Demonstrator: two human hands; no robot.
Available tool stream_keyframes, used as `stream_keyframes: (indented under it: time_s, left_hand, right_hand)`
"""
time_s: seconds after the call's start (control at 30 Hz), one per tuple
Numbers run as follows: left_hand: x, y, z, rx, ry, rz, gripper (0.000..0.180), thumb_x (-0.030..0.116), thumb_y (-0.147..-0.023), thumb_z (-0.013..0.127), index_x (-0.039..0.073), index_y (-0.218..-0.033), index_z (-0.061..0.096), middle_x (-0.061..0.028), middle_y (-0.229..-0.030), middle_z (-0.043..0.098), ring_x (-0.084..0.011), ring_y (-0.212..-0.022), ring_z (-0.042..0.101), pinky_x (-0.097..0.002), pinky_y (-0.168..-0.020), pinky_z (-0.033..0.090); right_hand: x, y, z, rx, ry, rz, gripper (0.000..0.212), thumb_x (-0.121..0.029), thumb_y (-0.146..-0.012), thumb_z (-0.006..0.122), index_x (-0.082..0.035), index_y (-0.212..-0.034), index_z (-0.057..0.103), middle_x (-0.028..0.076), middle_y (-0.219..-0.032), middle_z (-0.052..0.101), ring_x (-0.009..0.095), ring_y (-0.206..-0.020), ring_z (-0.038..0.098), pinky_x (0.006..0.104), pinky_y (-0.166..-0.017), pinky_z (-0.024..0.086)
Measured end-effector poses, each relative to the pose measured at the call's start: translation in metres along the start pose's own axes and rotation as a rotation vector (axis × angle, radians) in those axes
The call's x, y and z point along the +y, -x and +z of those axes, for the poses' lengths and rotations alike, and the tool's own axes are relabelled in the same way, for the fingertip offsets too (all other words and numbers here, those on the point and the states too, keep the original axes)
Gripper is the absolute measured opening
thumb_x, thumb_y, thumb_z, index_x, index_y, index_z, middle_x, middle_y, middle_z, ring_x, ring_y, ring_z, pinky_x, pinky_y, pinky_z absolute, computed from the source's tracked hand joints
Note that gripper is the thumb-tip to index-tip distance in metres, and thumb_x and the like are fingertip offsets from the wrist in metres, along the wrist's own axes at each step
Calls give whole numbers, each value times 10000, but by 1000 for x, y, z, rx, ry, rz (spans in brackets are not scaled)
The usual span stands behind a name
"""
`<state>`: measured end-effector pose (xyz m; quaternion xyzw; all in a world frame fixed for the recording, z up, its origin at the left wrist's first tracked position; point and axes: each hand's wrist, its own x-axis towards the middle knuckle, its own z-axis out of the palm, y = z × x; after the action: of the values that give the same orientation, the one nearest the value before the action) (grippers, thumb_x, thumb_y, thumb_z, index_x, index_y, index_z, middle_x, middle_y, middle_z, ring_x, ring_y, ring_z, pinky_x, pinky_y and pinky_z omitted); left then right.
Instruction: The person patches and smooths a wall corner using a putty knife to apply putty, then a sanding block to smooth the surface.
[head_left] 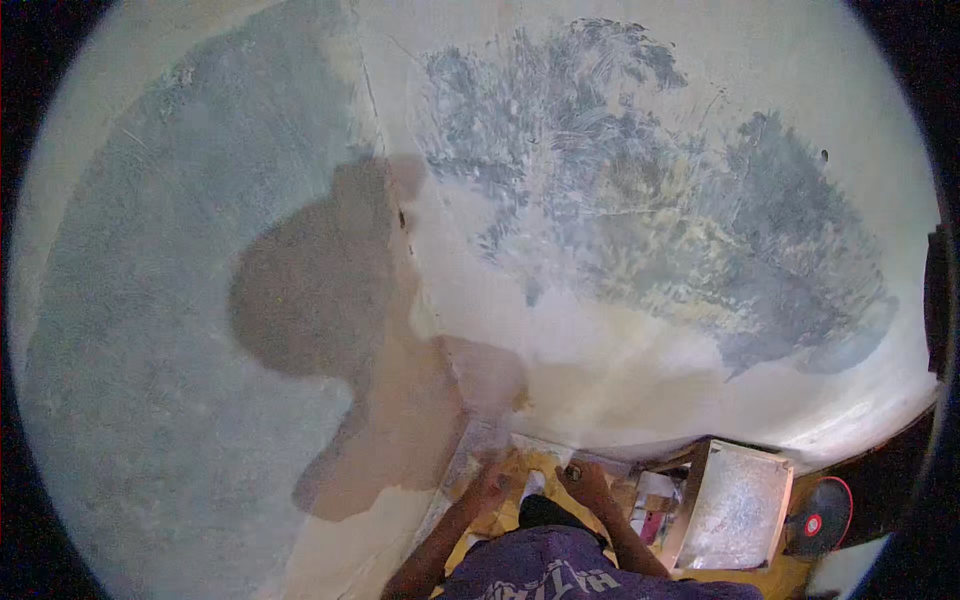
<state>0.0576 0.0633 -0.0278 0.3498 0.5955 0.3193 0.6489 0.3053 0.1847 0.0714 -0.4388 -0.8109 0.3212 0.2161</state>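
Low in the view, both my forearms reach forward over a yellowish floor. My left hand [490,482] is near the corner where the two walls meet the floor; its fingers are too blurred to make out. On the other side, my right hand [588,482] is closed around a small, dark, roundish thing [574,472] whose kind does not show. Between the hands lies a white piece [534,484], partly hidden by my body. Ahead stand a wall with a large grey coat [160,260] and a pale wall with grey, streaky patches [580,130].
Right of my right arm stands a small wooden-framed table [733,505] with a worn, pale top. Beside it are packets [655,500] and a black disc with a red rim [820,515]. A crack [368,85] runs down the wall corner; my shadow [320,290] falls across it.
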Motion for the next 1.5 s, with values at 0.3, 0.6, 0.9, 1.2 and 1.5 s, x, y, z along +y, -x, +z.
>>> stream_keyframes:
  time_s: [0.3,0.6,0.9,1.2,1.5]
  left_hand:
    - [215,-71,15,482,-741,990,829,249,-857,619,-70,-1418,97,-330,-1408,245,-415,-1274,342,-465,-1101,212]
    - [326,-145,52,845,-592,984,935,204,-811,662,-112,-1419,25,-354,-1450,149,-436,-1177,440,-521,-1060,251]
    - [335,-102,59,661,-539,1072,854,210,-814,595,15,-1470,83,-242,-1494,192,-452,-1319,281,-557,-1061,227]
    - [316,-71,73,67,-673,812,812,311,-834,637,79,-1467,185,-209,-1439,311,-368,-1335,302,-468,-1092,246]
    - [237,-98,-31,905,-278,759,567,213,-765,746,-53,-1195,490,-187,-1049,586,-289,-903,595,-366,-721,524]
  right_hand:
    - [51,-11,-35,182,118,-16,325,-289,-884,556,-14,-712,590,178,-601,549,400,-590,553,482,-599,455]
    - [103,-23,-64,199,142,339,335,-225,-773,700,25,-611,548,207,-562,524,335,-512,545,403,-508,409]
    - [148,12,-70,226,89,532,348,-259,-752,714,24,-622,561,184,-593,563,356,-589,558,446,-592,424]
    - [139,7,-47,185,160,568,396,-360,-771,694,-3,-645,575,211,-625,569,364,-604,569,449,-560,420]
    - [57,-25,-24,8,-42,494,415,-380,-848,630,-1,-684,592,194,-617,580,322,-573,585,424,-557,438]
